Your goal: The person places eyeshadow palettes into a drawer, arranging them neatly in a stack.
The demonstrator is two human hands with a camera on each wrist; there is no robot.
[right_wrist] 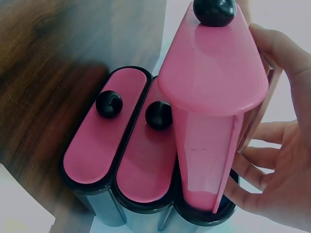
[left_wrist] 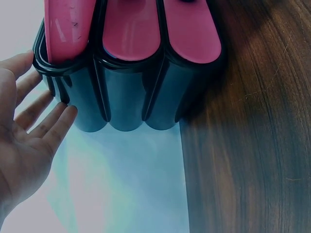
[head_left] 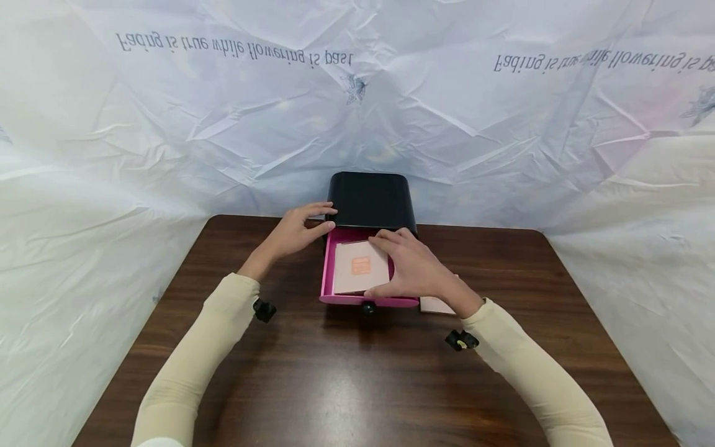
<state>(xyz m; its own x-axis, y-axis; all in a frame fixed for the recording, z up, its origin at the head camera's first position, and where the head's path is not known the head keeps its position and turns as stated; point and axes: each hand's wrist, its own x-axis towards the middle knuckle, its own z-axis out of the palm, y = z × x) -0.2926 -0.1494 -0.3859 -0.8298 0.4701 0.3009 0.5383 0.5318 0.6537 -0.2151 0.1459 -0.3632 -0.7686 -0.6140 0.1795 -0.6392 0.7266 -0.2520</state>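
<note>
A black cabinet [head_left: 371,200] with three pink drawers stands at the table's far edge. Its top drawer [head_left: 328,273] is pulled out, and in the right wrist view this drawer [right_wrist: 214,87] with its black knob [right_wrist: 214,10] juts toward the camera. A pale pink card [head_left: 360,267] with an orange square lies in it. My right hand [head_left: 399,264] reaches over the drawer and holds the card between thumb and fingers; the same hand [right_wrist: 282,160] shows beside the drawer wall. My left hand [head_left: 321,220] rests with straight fingers [left_wrist: 48,124] against the cabinet's left side [left_wrist: 87,97].
The two other drawers [right_wrist: 107,145] are pushed in, each with a black knob [right_wrist: 109,103]. Another pale card [head_left: 436,305] lies on the brown wooden table [head_left: 357,385] right of the drawer. White crinkled sheeting [head_left: 112,155] surrounds the table on three sides.
</note>
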